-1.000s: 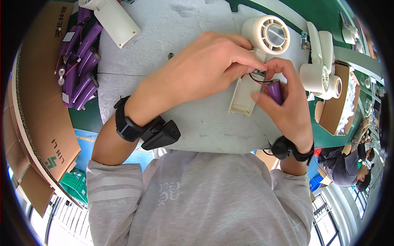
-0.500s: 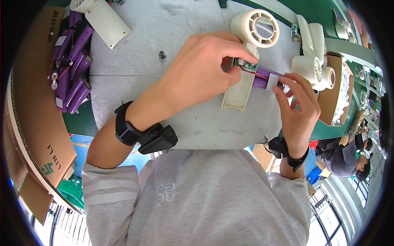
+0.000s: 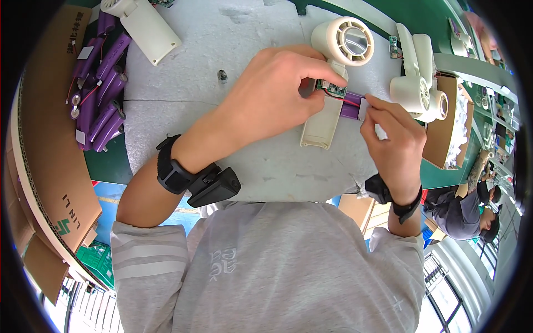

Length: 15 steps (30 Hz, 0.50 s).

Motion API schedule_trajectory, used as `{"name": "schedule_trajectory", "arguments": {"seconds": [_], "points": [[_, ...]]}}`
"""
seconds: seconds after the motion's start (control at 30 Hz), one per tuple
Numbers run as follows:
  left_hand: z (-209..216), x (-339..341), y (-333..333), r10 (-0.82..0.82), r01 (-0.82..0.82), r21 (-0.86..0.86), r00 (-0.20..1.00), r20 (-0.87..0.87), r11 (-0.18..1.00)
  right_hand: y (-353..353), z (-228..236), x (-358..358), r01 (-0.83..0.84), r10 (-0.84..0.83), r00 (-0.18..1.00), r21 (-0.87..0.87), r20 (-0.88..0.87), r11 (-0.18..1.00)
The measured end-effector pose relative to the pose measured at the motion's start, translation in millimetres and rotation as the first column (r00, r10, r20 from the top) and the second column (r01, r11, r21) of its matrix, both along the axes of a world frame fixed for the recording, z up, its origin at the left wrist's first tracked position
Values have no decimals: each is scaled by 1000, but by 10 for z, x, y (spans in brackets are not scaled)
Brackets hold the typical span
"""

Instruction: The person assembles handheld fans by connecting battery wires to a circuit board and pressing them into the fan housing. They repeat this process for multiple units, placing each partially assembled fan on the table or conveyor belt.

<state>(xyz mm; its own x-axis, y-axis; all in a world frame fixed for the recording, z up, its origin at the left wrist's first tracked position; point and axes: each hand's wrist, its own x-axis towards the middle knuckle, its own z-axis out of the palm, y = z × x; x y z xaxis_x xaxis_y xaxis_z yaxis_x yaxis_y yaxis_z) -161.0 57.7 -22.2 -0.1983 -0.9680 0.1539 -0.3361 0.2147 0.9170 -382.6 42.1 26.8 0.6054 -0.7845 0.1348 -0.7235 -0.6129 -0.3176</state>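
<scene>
A cream handheld fan [image 3: 315,130] lies with its handle shell open and its round head [image 3: 354,43] at the far end. My left hand [image 3: 277,89] is closed on it near the neck, thumb and finger at a small green circuit board [image 3: 333,89]. Red and black wires run from the board to a purple battery pack [image 3: 350,110], which sticks out to the right of the handle. My right hand [image 3: 395,136] pinches the pack's right end, where a white patch [image 3: 363,109] sits. The left palm hides part of the fan.
Several purple batteries [image 3: 104,86] are heaped at the left by a cardboard box [image 3: 47,139]. Another cream fan part [image 3: 149,34] lies at the far left of the foam mat [image 3: 183,100]. More fans [image 3: 410,91] and an open carton [image 3: 442,145] stand right. A co-worker [image 3: 463,213] is beyond.
My right hand has shifted slightly left, and its fingers have closed at the battery pack's end. The left hand and the fan have hardly moved.
</scene>
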Motion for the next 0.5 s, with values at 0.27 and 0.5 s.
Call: {"name": "schedule_trajectory", "arguments": {"seconds": [0.27,0.5], "points": [[74,0,-60,-25,26,38,999,-32,999,-12,59,-70,-36,33,996,32,82,999],[128,-22,-14,10,-8,24,997,-80,1000,55,48,-23,-138,135,989,-48,-61,989]]}}
